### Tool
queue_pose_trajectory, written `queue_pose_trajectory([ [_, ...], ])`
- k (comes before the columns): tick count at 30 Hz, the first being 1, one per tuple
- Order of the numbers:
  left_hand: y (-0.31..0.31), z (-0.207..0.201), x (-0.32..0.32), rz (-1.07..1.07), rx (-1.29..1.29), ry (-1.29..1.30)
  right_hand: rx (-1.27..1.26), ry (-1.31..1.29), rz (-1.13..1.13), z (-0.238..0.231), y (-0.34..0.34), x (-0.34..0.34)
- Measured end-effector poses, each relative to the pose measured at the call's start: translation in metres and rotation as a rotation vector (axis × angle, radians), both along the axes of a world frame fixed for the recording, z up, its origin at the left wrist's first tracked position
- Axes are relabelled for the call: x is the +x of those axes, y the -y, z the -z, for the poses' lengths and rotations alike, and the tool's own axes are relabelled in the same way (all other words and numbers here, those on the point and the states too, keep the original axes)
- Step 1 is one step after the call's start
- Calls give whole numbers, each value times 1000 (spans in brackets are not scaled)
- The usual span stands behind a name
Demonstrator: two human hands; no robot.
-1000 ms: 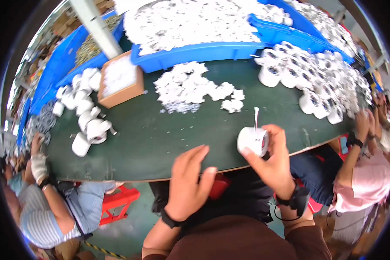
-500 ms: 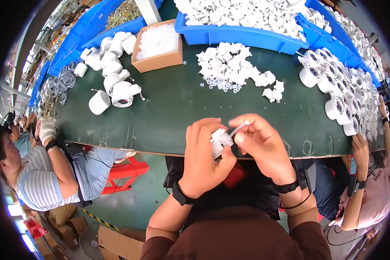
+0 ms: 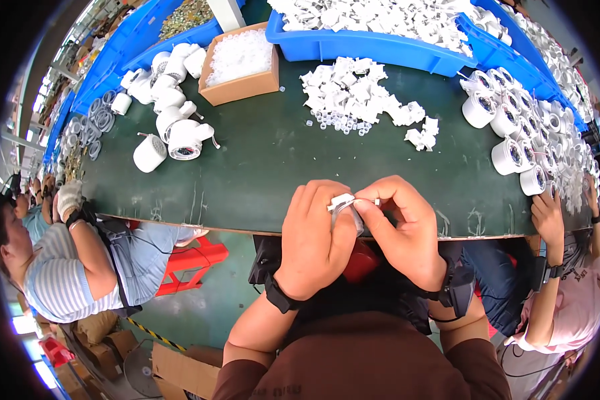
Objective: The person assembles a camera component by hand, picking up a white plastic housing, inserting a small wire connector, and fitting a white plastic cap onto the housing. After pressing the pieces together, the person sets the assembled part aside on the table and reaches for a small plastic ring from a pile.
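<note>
White plastic unit [image 3: 342, 201], mid-work, held btwn both hands just above the near edge of the green table [image 3: 267, 170], approx. centre. L hand [image 3: 315, 240] is wrapped round its body, back of hand up, thumb across the near side; R hand [image 3: 407, 233] is narrowed to a thumb-and-index pinch on what looks like a thin lead [image 3: 377, 202], whose white tip pokes out beside the fingers; the rest of the lead is mostly hidden. Progress (judged): this unit seems partway, w/ its lead not yet settled; many parts remain, viz. the heap of white clips [image 3: 343, 87] w/ small clear sleeves [image 3: 343, 125] at its near side. Round white housings stand at R [image 3: 478, 110] and at L [image 3: 151, 154]; which group is done, can't tell. Pose: forearms rise from the lower edge & converge, elbows out, wrists (black bands) bent slightly inward, fingertips nearly meeting at the unit.
</note>
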State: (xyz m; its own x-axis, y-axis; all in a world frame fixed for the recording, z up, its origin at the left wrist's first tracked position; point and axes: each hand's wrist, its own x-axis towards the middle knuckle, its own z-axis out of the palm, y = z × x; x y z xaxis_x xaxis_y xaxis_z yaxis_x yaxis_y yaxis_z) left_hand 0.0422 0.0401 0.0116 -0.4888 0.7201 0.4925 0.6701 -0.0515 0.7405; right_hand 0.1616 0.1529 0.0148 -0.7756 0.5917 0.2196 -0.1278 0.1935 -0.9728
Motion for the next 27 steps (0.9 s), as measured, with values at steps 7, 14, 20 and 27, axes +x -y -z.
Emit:
queue_pose_trajectory([
  [7,3,-4,-12,181,-35,20,-560,-8,-132,-7,0,3],
  [14,12,5,-11,138,-12,55,-334,84,-243,-15,-20,13],
  [20,10,-2,-10,130,-12,74,543,379,457,-9,-97,24],
  [27,10,-1,-8,108,-18,41,657,586,358,-4,-123,15],
])
